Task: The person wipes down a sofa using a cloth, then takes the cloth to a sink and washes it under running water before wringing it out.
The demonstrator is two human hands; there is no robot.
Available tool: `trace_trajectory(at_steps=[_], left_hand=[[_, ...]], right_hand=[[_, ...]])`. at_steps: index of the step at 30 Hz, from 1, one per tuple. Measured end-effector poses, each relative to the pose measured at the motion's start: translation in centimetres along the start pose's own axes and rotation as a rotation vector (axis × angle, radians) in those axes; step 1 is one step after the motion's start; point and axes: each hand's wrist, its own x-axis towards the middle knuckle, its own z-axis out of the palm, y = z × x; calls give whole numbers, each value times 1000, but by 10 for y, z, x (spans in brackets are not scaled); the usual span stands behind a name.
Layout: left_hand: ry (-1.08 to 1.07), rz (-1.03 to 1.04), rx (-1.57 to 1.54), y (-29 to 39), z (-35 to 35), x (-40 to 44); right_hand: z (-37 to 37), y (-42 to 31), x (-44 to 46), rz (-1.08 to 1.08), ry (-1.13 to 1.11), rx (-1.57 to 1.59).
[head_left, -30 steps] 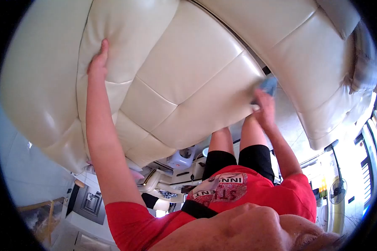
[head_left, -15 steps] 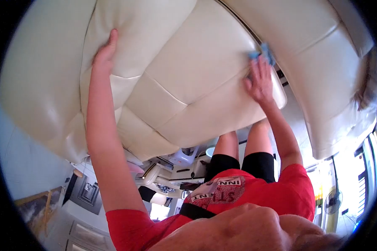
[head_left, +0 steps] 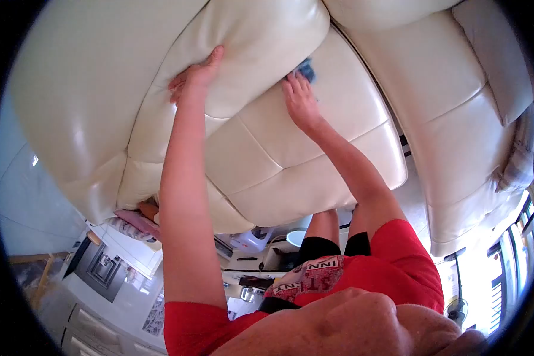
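Note:
A cream leather sofa fills the upper view, with its padded backrest (head_left: 261, 41) above the seat cushion (head_left: 326, 148). My left hand (head_left: 197, 76) lies on the backrest, thumb stretched out and the other fingers partly curved over the leather; it holds nothing. Near the crease between seat and backrest, my right hand (head_left: 301, 101) presses a crumpled blue cloth (head_left: 305, 70) against the leather. The cloth is slightly blurred, and part of it is under my fingertips.
Another cream sofa section (head_left: 445, 113) stands on the right across a narrow gap, with a plaid cushion (head_left: 515, 157) at its far side. Pink cushions (head_left: 137, 222) lie at the left end. A light blue basin (head_left: 295, 238) sits behind my legs, and a fan (head_left: 457, 311) stands lower right.
My right hand has moved left with the blue cloth, from the seat's right edge to the crease by the backrest. My left hand stays on the backrest while the view has shifted.

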Motion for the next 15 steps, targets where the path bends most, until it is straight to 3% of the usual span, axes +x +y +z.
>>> trace_trajectory(at_steps=[2, 4, 6, 8, 10, 11, 12, 13, 15], left_hand=[[12, -101, -80, 6, -1, -14], [60, -253, -214, 7, 5, -5], [69, -230, -220, 8, 1, -11], [69, -243, -267, 9, -1, -13], [80, -262, -292, 9, -1, -14], [83, -266, -290, 9, 0, -12], [86, -270, -288, 10, 1, -11], [83, -276, -299, 9, 2, -10], [81, -283, -302, 11, 0, -10]], right_hand=[[-24, 7, -9, -86, -44, 139], [-58, 7, 7, 262, 39, 518], [-105, 2, 59, 287, 324, 504], [-143, -19, 121, 115, 567, 429], [-149, -30, 189, -115, 591, 314], [-140, -33, 219, -133, 466, 263], [-132, -34, 236, -4, 304, 308], [-128, -30, 239, 3, 304, 308], [-122, -26, 242, -171, 599, 218]])
